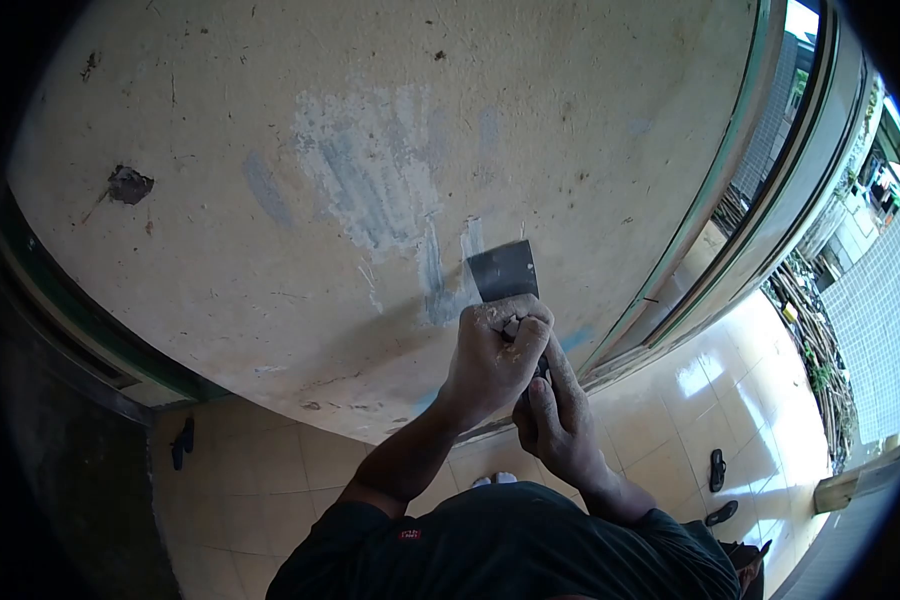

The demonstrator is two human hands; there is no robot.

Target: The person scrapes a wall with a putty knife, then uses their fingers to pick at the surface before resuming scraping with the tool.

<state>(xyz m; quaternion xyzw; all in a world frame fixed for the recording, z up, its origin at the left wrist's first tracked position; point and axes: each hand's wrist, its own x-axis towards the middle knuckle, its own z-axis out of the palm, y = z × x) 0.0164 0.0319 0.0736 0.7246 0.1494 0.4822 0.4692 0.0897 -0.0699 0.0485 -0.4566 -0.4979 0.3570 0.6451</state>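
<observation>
My left hand point(498, 350), dusty with pale powder, is wrapped in a fist round the upper handle of a putty knife point(505, 270). Just below it, my right hand point(562, 425) grips the lower end of the handle, its thumb and fingers along the dark grip. The wide grey blade points up at the wall point(590, 130), its tip edge over the lower right of a scraped patch point(365, 170). Whitish and bluish streaks mark that patch. My fists hide most of the handle.
A dark chipped hole point(130, 185) breaks the wall at the left. Green-edged window frames point(740, 150) stand at the right, a doorway point(70, 320) at the left. Sandals point(717, 470) lie on the tiled floor point(660, 430); sticks point(815, 350) are piled outside.
</observation>
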